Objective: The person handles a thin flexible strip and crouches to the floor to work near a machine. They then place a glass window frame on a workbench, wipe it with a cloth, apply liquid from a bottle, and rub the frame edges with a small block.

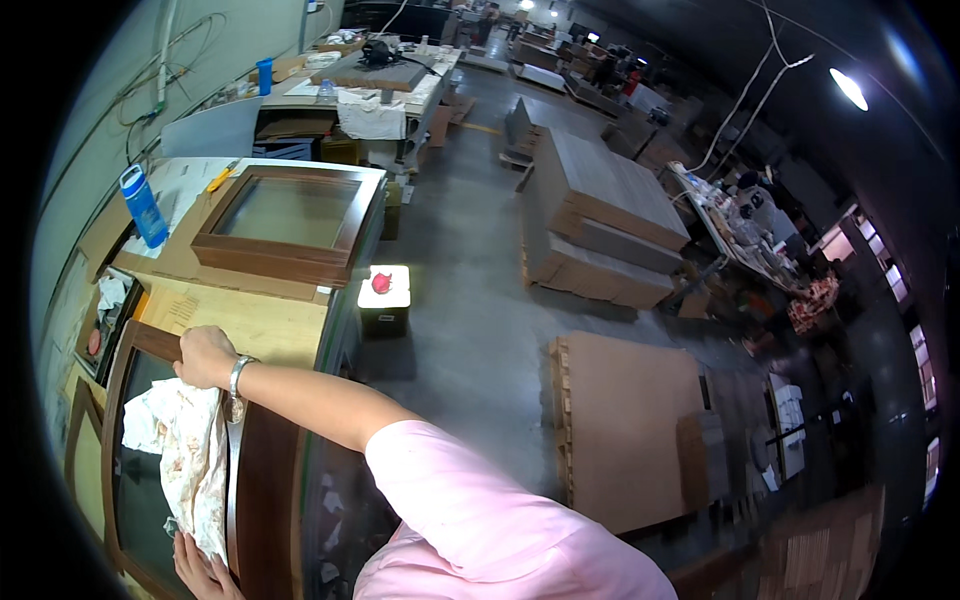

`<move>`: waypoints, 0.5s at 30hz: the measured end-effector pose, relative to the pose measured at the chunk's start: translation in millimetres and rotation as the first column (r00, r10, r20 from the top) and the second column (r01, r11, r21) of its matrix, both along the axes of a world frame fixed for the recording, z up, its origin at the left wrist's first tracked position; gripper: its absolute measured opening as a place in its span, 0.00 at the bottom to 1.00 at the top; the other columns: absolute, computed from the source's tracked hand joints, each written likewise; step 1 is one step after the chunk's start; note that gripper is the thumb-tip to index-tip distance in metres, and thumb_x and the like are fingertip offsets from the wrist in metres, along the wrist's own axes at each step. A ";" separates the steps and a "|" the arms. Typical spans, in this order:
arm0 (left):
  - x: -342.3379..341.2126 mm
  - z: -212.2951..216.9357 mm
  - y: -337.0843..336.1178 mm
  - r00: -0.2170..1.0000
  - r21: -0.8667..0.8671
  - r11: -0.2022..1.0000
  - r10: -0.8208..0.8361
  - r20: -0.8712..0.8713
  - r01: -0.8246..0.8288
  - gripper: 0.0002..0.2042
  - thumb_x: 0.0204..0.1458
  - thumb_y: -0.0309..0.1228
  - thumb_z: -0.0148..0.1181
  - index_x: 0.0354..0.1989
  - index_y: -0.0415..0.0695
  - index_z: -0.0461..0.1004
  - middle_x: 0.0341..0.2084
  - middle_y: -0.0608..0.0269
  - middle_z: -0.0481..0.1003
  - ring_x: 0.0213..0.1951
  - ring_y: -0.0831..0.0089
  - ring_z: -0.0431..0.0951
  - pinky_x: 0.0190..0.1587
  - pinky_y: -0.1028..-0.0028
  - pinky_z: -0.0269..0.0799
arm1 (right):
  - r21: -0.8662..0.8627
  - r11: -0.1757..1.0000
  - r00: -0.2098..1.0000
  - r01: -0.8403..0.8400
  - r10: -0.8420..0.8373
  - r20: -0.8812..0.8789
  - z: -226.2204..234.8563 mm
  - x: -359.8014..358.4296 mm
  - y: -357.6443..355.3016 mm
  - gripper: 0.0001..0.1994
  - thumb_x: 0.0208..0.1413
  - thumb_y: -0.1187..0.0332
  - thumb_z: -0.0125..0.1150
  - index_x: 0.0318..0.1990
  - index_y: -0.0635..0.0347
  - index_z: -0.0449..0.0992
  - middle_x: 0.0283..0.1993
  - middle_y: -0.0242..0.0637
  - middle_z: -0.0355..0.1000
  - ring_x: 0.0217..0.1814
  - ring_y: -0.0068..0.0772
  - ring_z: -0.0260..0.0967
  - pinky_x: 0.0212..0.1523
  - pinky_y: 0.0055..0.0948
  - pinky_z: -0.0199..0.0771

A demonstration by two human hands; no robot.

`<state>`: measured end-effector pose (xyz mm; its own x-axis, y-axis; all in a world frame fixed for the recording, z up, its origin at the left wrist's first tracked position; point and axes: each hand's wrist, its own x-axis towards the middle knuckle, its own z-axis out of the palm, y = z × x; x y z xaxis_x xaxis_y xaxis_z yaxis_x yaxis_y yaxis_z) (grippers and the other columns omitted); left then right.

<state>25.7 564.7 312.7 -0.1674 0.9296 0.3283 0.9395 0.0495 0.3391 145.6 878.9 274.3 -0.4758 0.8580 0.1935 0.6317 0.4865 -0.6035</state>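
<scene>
Arm outstretched over a glazed brown panel (140, 490), lower left.
I see the right arm (320, 400) slanting up-left, right hand (205, 357) curled at the top rail (155, 343), grip unclear; left hand (203, 574) by the white cloth (192, 445), fingers apart.

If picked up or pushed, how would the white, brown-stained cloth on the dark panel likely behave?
The white, brown-stained cloth would probably hang limp, since it lies in loose folds. It looks thin, so likely light for its size. Pushed, it would probably bunch rather than roll, lying crumpled on the dark panel in the brown wooden frame.
</scene>
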 end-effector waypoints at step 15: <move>-15.6 -10.1 -7.7 0.999 -0.005 0.999 -0.033 -0.016 0.033 0.22 0.55 0.36 0.56 0.56 0.36 0.70 0.58 0.43 0.67 0.60 0.49 0.64 0.63 0.53 0.55 | -0.027 0.999 0.998 0.030 -0.029 0.047 9.9 2.9 -3.6 0.21 0.49 0.56 0.59 0.29 0.71 0.78 0.32 0.56 0.75 0.39 0.55 0.74 0.46 0.42 0.74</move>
